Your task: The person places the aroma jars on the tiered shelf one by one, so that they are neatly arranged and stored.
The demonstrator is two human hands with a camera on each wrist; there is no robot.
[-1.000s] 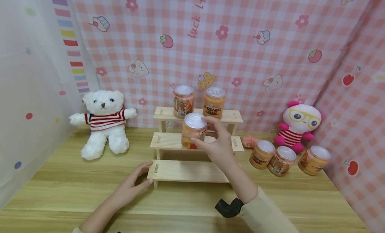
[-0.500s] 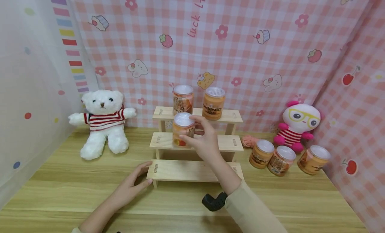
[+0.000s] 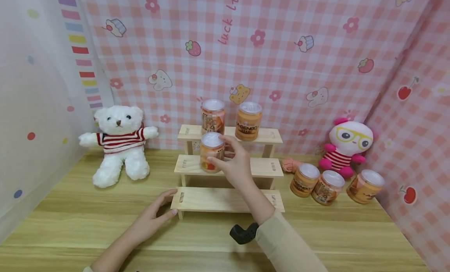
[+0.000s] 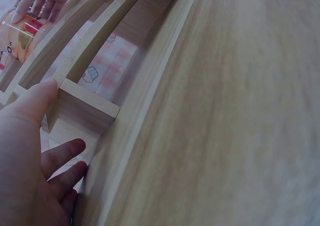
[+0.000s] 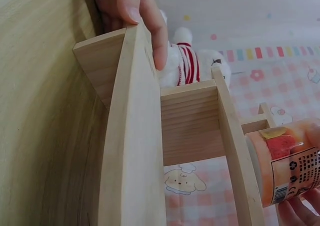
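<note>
My right hand (image 3: 236,161) holds an orange-labelled jar (image 3: 208,157) with a clear lid, thumb at the front and fingers round the far side. The jar stands upright at the left part of the middle tier; in the right wrist view its base is right at the plank (image 5: 235,151). My left hand (image 3: 152,218) grips the left end of the three-tier wooden stand's bottom tier (image 3: 214,199). Its thumb (image 4: 42,98) lies at the front corner, and another finger (image 5: 159,40) rests at the back side. Two similar jars (image 3: 213,116) (image 3: 248,121) occupy the top tier.
Three more jars (image 3: 304,181) (image 3: 327,188) (image 3: 365,187) stand on the table (image 3: 337,237) to the right. Behind them sit a pink plush toy (image 3: 346,147) and a pink yarn ball (image 3: 291,165). A white teddy bear (image 3: 120,145) sits at left, before a checked cloth backdrop (image 3: 225,65).
My right hand has carried the jar leftward along the middle tier; in the last half second it shifted only slightly. The left hand has stayed at the bottom tier's end.
</note>
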